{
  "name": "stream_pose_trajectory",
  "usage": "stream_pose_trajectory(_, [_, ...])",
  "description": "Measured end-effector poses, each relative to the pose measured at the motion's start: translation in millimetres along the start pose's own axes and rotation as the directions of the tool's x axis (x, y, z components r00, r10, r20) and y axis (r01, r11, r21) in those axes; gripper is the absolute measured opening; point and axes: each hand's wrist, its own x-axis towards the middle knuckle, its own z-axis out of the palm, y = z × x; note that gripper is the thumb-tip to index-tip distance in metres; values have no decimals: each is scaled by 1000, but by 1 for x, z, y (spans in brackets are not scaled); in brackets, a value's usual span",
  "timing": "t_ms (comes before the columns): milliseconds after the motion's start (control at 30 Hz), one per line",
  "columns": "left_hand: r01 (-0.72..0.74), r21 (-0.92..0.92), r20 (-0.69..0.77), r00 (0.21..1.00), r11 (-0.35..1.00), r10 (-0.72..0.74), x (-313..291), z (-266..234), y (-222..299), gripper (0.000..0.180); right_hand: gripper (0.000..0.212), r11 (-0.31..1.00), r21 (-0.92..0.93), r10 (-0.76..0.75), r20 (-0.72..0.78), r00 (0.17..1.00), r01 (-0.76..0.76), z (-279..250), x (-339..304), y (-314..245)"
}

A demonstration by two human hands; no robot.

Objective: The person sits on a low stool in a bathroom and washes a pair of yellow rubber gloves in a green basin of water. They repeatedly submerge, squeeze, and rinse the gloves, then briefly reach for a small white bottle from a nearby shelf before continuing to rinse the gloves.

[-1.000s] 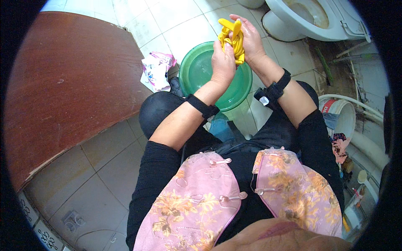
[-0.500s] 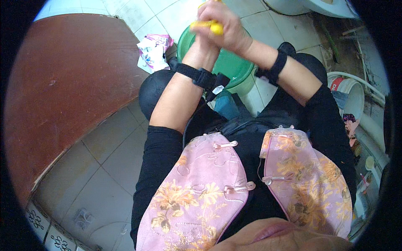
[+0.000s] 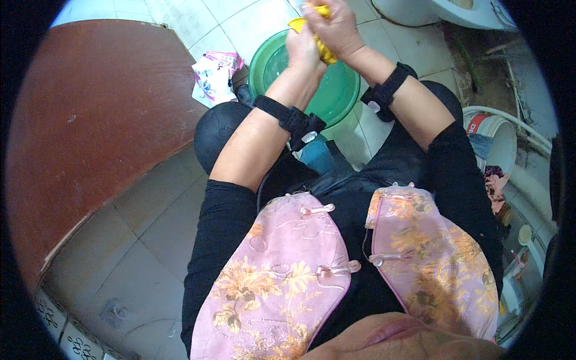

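Note:
A bunched yellow cloth (image 3: 326,54) is gripped between both of my hands above a round green basin (image 3: 253,75). My left hand (image 3: 305,49) is closed around it from the left. Just beside and slightly above, my right hand (image 3: 337,29) also clasps the yellow cloth, with a bit of it poking out over the fingers. The cloth's middle shows twisted between the two fists; the rest is hidden in the palms. What looks like water lies in the basin, partly covered by my left forearm.
A pink and white plastic packet (image 3: 216,75) lies on the tiled floor left of the basin. A reddish-brown panel (image 3: 102,120) fills the left side. White toilet-like fixtures (image 3: 465,13) stand far right, and a white bucket (image 3: 501,141) with cloths lies beside my right knee.
My hands have shifted a little right and moved from crossed over to side by side. More of the twisted yellow cloth shows between them.

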Motion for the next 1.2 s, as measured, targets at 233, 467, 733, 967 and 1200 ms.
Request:
stream_pose_trajectory(233, [173,-393,312,949,903,-46,11,-21,6,32,11,925,3,-375,161,913,380,5,-30,-5])
stream_pose_trajectory(467, [53,47,-112,993,998,-48,-1,2,1,19,15,992,-78,-102,19,995,103,8,-6,34])
stream_pose_trajectory(733, [-447,349,136,894,823,428,-2,9,34,29,32,403,665,527,394,753,-629,4,-2,35])
stream_pose_trajectory(967, [-755,640,694,491,-139,527,-26,13,50,52,38,2,649,448,680,581,-761,-25,6,28])
stream_pose_trajectory(1200, [-813,503,791,297,-293,536,-35,23,39,34,41,-63,753,590,558,584,-655,-17,-3,27])
